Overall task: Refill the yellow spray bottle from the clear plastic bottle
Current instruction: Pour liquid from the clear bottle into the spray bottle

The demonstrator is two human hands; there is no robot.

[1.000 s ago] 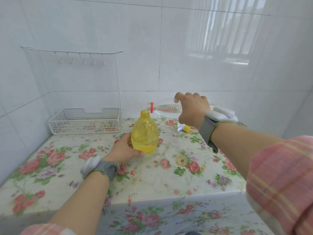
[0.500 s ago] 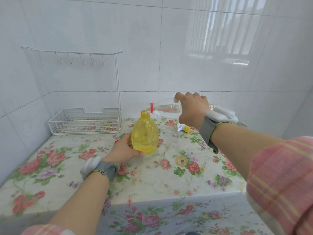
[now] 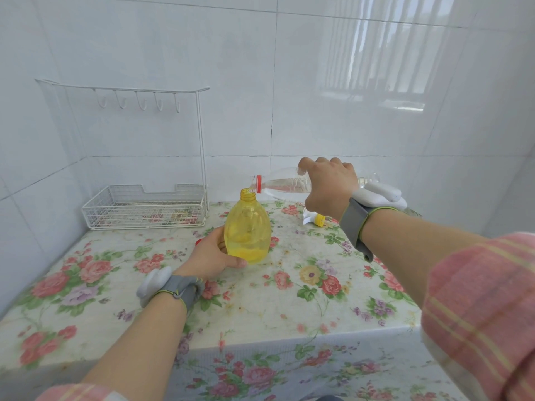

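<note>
The yellow spray bottle (image 3: 248,228) stands upright on the flowered table, its neck open and its spray head off. My left hand (image 3: 211,254) grips its lower left side. My right hand (image 3: 327,188) holds the clear plastic bottle (image 3: 279,183) tipped almost level, its red-ringed mouth right over the yellow bottle's neck. Water lies along the clear bottle's lower side. The white and yellow spray head (image 3: 314,219) lies on the table behind my right wrist, partly hidden.
A white wire rack (image 3: 144,209) with hooks stands at the back left against the tiled wall. A small red thing (image 3: 198,242), perhaps a cap, peeks out behind my left hand. The table's front edge (image 3: 289,340) runs near my forearms.
</note>
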